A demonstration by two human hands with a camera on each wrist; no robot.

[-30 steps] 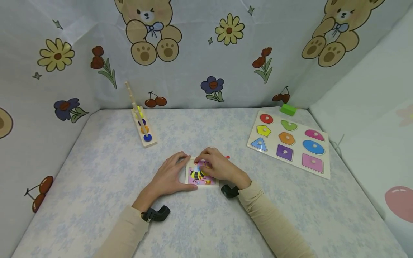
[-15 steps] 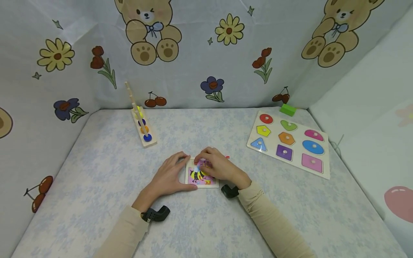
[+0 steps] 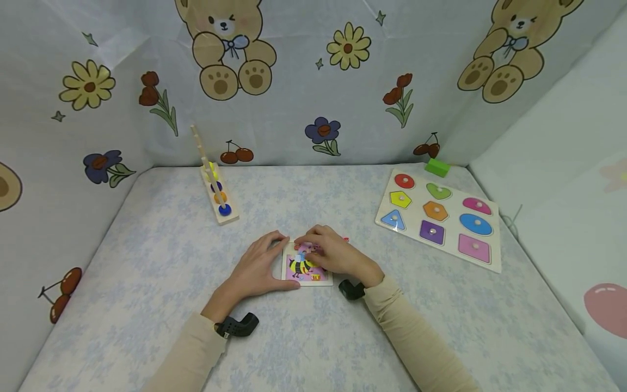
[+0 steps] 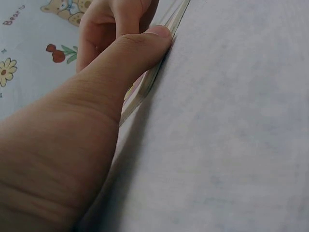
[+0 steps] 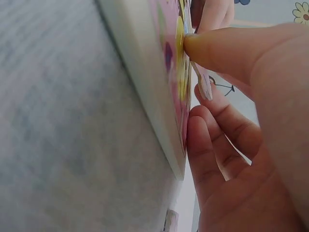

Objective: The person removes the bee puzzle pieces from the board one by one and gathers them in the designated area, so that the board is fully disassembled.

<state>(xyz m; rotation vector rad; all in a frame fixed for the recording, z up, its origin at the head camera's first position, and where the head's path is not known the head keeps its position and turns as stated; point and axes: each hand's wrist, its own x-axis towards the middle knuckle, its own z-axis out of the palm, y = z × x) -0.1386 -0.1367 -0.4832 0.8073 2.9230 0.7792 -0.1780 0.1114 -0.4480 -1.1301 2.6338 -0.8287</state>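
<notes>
Right fingertips shift slightly far on the bee board

Since the frame half a second ago, the right hand (image 3: pixel 333 251) has eased its fingertips slightly toward the far side, so a little more of the printed picture shows beneath them. The left hand (image 3: pixel 259 267) and the board (image 3: pixel 320 283) have hardly moved. I judge this a small adjustment at the same spot, with the work there unfinished.

The board lies on the table (image 3: pixel 289 337), at the near middle, between the hands. The left hand grips it from the left, thumb along the near edge and fingers at the far left corner. The right hand covers its right part. In the right wrist view a thin piece (image 5: pixel 206 87) stands tilted against the board and appears pinched between right thumb and fingers; how firmly, I cannot tell.

A red bit (image 3: pixel 346 239) shows just right of the right hand, mostly hidden. Farther out, the peg stand (image 3: pixel 229 219) is at far left, the shape board (image 3: pixel 452 239) at far right, with a green block (image 3: pixel 437 167) just beyond its far edge.
</notes>
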